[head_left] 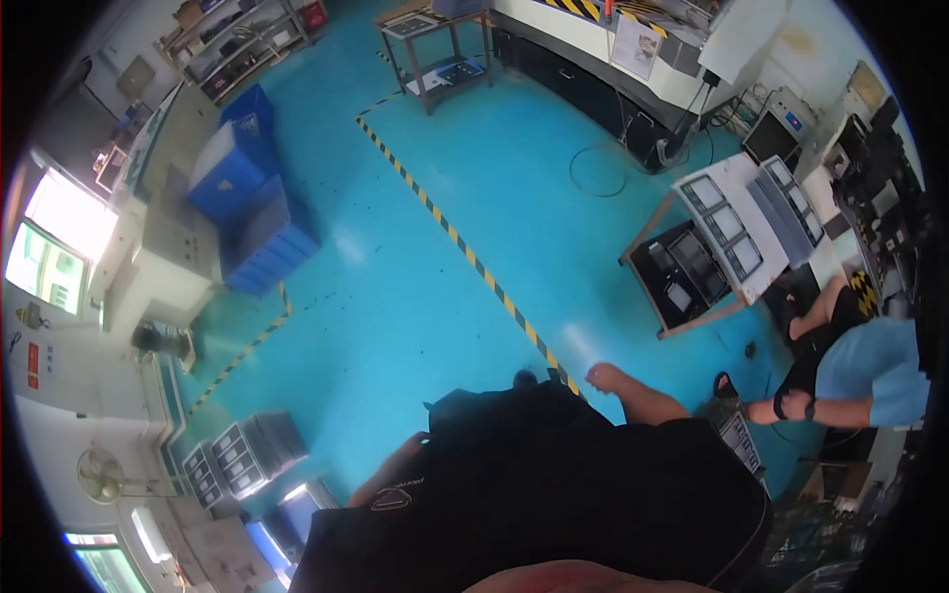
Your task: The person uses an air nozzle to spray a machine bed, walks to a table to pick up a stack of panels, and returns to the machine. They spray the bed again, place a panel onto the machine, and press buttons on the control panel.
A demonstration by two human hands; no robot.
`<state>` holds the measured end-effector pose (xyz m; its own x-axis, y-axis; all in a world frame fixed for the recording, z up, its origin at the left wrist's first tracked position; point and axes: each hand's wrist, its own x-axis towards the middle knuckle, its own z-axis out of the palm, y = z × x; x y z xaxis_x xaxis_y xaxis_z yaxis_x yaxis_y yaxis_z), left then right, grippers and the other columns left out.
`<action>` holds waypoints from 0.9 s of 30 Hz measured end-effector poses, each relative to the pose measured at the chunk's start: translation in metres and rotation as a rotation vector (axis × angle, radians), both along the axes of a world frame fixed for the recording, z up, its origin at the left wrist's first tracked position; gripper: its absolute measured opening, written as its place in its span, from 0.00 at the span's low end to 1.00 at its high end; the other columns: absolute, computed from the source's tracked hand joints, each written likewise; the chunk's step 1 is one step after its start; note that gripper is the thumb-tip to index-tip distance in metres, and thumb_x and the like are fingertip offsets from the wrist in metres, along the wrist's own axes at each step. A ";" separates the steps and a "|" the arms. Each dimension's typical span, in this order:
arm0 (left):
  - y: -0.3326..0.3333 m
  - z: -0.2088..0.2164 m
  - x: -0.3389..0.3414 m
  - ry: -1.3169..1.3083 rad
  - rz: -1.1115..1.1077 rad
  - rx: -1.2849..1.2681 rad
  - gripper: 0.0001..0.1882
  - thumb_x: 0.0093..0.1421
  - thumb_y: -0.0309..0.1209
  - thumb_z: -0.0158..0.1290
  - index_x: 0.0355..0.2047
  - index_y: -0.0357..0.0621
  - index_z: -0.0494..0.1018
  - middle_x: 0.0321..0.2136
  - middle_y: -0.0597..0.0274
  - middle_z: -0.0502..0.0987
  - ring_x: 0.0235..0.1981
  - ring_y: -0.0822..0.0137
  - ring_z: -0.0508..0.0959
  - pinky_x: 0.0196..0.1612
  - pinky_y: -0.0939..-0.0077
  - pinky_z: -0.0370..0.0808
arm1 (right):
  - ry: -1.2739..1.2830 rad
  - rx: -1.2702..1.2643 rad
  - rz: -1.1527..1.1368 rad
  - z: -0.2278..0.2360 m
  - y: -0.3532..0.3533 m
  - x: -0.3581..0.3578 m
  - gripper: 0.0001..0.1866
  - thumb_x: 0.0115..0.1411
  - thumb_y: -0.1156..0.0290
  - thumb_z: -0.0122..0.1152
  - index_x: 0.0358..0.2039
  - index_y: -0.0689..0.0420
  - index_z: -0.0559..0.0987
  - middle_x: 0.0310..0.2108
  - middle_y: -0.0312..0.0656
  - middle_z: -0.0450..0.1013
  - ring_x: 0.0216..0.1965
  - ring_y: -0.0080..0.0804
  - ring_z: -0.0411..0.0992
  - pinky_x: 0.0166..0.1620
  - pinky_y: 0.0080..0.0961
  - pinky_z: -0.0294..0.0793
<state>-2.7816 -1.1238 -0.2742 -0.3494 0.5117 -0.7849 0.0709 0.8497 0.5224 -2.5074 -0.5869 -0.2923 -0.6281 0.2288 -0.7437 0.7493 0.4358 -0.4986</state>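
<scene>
The view looks straight down over a black shirt (554,474) onto a bright blue-green floor (395,296); the person's two bare hands hang at their sides and hold nothing. The right hand (605,377) shows just past the shirt's upper edge, over the floor and near the end of a yellow-and-black striped line (465,252) that runs diagonally across the room; its fingers look curled loosely together, though the hand is small and somewhat blurred. The left hand (407,453) lies against the shirt's left side — only part of it shows, and whether its fingers are apart or together cannot be told.

To the right, well apart from the right hand, stands a wooden-framed work table (692,272) bearing grey trays (727,222) with dark rectangular parts; beside it another person in a light blue top (870,371) bends low, one hand (759,412) with a dark wrist strap reaching toward a tray near the floor. On the left stand stacked blue crates (247,198); lower left, more stacked grey trays (242,455); at the top, a small metal trolley (435,54).
</scene>
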 end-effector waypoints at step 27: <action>0.527 0.020 -0.645 0.168 0.188 0.158 0.13 0.59 0.38 0.53 0.41 0.47 0.77 0.33 0.62 0.76 0.31 0.69 0.74 0.27 0.72 0.72 | -0.138 -0.026 -0.381 0.021 0.339 -0.424 0.13 0.62 0.61 0.59 0.30 0.59 0.77 0.23 0.43 0.73 0.22 0.38 0.75 0.25 0.38 0.79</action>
